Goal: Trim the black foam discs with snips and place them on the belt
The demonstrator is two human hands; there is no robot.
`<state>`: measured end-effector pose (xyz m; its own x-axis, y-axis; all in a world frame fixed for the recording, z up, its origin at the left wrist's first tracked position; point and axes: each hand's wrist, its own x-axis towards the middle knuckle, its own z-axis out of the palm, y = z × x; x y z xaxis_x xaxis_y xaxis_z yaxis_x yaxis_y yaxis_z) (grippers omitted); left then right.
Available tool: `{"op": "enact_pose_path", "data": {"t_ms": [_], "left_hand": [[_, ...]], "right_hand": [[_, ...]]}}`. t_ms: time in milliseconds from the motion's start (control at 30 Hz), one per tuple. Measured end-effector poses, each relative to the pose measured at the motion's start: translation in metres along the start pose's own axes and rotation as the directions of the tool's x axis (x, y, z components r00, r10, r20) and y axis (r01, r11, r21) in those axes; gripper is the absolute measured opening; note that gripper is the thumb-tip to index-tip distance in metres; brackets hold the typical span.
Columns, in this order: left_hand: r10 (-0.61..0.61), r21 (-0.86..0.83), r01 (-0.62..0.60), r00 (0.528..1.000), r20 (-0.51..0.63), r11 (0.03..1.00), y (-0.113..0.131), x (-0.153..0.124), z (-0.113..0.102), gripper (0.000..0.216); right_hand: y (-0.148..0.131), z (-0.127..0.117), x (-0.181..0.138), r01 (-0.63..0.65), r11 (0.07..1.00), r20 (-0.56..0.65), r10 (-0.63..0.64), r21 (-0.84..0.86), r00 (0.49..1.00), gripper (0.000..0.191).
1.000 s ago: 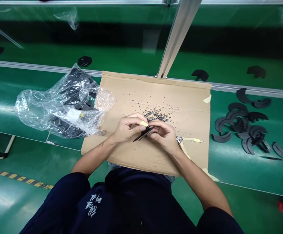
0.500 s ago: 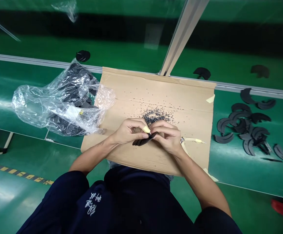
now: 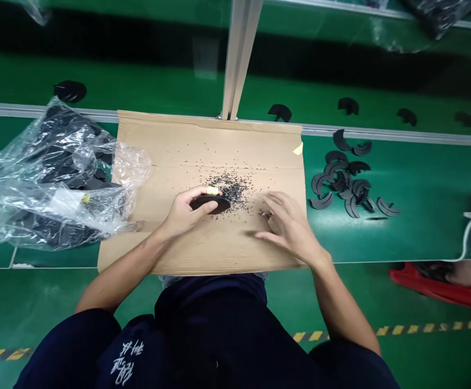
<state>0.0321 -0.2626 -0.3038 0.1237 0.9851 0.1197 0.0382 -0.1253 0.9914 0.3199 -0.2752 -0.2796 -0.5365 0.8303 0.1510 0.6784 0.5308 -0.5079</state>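
My left hand (image 3: 182, 213) pinches a flat black plastic piece with a rounded edge (image 3: 219, 205) between thumb and fingers, just above the cardboard. Yellow tape (image 3: 212, 190) wraps one of its fingertips. Over the right part of the cardboard my right hand (image 3: 290, 224) is open, thumb and fingers apart. A small metal hand tool (image 3: 265, 214) shows between that thumb and fingers; most of it is hidden under the hand, and I cannot tell whether they touch. Tiny black bits (image 3: 233, 186) lie scattered in a heap beyond the held piece.
A cardboard sheet (image 3: 170, 135) covers the green bench (image 3: 430, 216). At left, a clear plastic bag (image 3: 57, 178) of black parts overlaps it. Several black curved pieces (image 3: 340, 178) lie at right. An upright metal post (image 3: 239, 59) rises at the back. A red object (image 3: 442, 286) sits at lower right.
My right hand has let go of the black piece and moved right to the tool, opening. My left hand keeps the piece, now turned flatter. The view has shifted to the right.
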Motion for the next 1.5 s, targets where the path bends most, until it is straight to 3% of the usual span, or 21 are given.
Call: {"op": "enact_pose_path", "data": {"t_ms": [33, 100, 200, 333, 500, 633, 767, 1167, 1367, 1500], "left_hand": [[0.012, 0.002, -0.012, 1.0, 0.007, 1.0, -0.001, 0.0, 0.001, 0.035], [0.036, -0.001, -0.036, 0.999, 0.029, 0.999, -0.001, 0.0, 0.002, 0.033], [0.077, 0.011, -0.078, 0.996, 0.048, 0.997, 0.001, 0.002, 0.004, 0.03], [0.19, 0.071, -0.197, 0.978, 0.087, 0.978, 0.005, 0.008, 0.006, 0.028], [0.31, 0.114, -0.321, 0.945, 0.106, 0.94, 0.005, 0.015, 0.002, 0.025], [0.337, 0.099, -0.339, 0.941, 0.04, 0.936, -0.002, 0.016, -0.001, 0.024], [0.331, 0.115, -0.334, 0.942, 0.043, 0.935, -0.006, 0.016, -0.004, 0.025], [0.299, 0.138, -0.313, 0.948, 0.108, 0.94, -0.01, 0.017, -0.01, 0.027], [0.297, 0.122, -0.311, 0.948, 0.118, 0.943, -0.012, 0.017, -0.008, 0.026], [0.285, 0.144, -0.295, 0.954, 0.09, 0.944, -0.008, 0.018, -0.007, 0.026]], "right_hand": [[0.008, -0.005, -0.015, -0.051, 0.995, 0.006, 0.051, -0.091, 0.999, 0.08], [0.019, -0.01, -0.038, -0.099, 0.972, 0.034, 0.109, -0.211, 0.993, 0.069], [0.023, -0.01, -0.045, -0.096, 0.97, -0.009, 0.097, -0.225, 0.995, 0.053], [0.011, -0.011, -0.013, -0.04, 0.999, -0.108, 0.041, 0.006, 0.993, 0.042], [-0.004, -0.004, 0.042, 0.024, 0.933, -0.031, -0.014, 0.359, 0.999, 0.034], [-0.005, 0.013, 0.063, 0.166, 0.915, -0.07, -0.151, 0.367, 0.986, 0.039], [0.002, 0.024, 0.067, 0.27, 0.916, -0.14, -0.238, 0.298, 0.961, 0.046], [0.013, 0.031, 0.062, 0.281, 0.94, -0.125, -0.261, 0.194, 0.957, 0.053], [0.009, 0.028, 0.061, 0.287, 0.95, -0.107, -0.274, 0.126, 0.956, 0.039], [0.008, 0.028, 0.062, 0.24, 0.948, -0.113, -0.221, 0.207, 0.969, 0.03]]}}
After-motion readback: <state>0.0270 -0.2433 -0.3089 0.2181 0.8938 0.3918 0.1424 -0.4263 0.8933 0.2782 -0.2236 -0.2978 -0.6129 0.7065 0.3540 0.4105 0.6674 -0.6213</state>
